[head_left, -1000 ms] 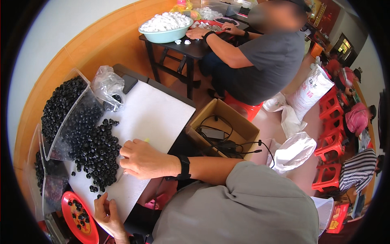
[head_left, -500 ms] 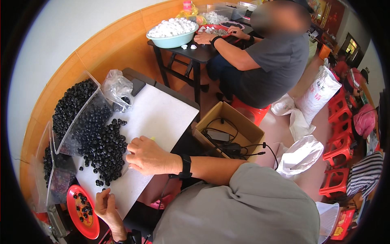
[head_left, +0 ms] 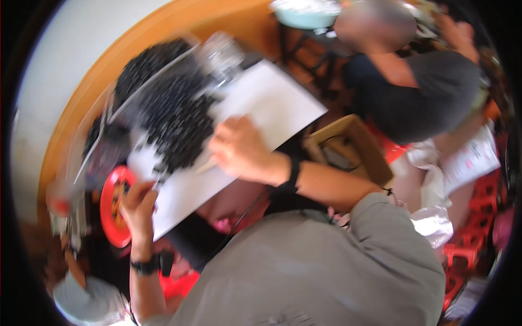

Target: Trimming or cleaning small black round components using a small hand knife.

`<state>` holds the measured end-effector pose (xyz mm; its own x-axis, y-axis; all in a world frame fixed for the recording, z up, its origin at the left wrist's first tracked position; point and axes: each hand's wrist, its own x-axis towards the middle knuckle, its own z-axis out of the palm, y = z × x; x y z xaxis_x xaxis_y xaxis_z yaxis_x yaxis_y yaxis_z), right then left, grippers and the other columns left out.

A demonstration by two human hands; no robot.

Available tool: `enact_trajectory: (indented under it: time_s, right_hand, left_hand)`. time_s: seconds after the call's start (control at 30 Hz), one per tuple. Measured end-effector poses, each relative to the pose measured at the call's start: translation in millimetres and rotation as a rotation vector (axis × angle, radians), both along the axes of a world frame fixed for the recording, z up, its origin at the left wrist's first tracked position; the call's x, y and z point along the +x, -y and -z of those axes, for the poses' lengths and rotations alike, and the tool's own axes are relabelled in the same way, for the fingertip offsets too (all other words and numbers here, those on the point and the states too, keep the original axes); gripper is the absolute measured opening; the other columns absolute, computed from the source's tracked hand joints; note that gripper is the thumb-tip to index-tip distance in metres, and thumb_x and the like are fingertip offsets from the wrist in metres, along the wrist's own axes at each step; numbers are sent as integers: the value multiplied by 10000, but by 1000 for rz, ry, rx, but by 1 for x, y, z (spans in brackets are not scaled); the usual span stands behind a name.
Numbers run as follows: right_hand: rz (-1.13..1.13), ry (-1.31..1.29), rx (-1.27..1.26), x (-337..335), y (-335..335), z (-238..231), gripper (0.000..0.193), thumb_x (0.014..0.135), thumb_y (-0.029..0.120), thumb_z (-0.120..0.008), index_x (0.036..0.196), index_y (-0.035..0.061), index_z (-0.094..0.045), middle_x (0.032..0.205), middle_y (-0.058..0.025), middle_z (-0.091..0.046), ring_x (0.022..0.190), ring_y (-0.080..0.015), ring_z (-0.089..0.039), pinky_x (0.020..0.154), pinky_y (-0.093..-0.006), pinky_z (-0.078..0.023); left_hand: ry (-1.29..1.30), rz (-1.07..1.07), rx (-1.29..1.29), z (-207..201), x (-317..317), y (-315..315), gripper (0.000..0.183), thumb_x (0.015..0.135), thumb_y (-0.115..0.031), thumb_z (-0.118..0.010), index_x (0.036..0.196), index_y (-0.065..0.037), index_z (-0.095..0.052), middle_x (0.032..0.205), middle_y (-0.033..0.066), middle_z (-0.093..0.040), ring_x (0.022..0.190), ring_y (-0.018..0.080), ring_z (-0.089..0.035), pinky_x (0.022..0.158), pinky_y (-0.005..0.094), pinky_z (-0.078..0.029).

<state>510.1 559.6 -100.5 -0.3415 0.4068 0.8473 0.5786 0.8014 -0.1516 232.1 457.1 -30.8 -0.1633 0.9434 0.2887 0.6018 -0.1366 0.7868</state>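
Observation:
The picture is blurred by motion. My right hand (head_left: 239,149) rests curled on a white board (head_left: 272,103), at the near edge of a heap of small dark round pieces (head_left: 174,122). A thin pale tool (head_left: 204,165) sticks out from under its fingers. My left hand (head_left: 138,204) is at the board's lower corner, touching its edge beside a red plate (head_left: 111,209) that holds a few dark pieces. Whether the left fingers grip anything is too blurred to tell. Both wrists wear dark bands.
Clear plastic bags (head_left: 217,54) of more dark pieces lie past the heap. An open cardboard box (head_left: 353,146) with cables stands right of the board. Another person in a dark shirt (head_left: 418,92) sits beyond it at a table with a pale bowl (head_left: 304,13). Red stools (head_left: 473,239) stand far right.
The view has swung and gone blurry. My left hand has risen along the board's edge beside the red plate. My right hand stays at the heap's edge.

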Motion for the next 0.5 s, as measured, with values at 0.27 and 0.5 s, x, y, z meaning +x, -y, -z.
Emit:
enact_trajectory:
  time_s: [0.27, 0.5]
  right_hand:
    - [-978, -43, -222, -98, 128, -71, 189, 829, 258, -808, 861, 106, -700, 895, -90, -677, 826, -326, -677, 700, -446, -530]
    - [-1561, 59, -345, -113, 234, -107, 206, 898, 250, -709, 927, 48, -684, 850, -108, -673, 831, -304, -684, 719, -427, -536]
  left_hand:
    - [215, -27, -8, 9, -63, 25, 188, 888, 28, -706, 1061, 39, -779, 807, 17, -706, 588, 51, -545, 523, 218, -422]
    - [94, -66, -87, -1, -45, 27, 191, 896, -10, -698, 1066, 24, -777, 726, -18, -627, 559, 44, -517, 509, 214, -351]
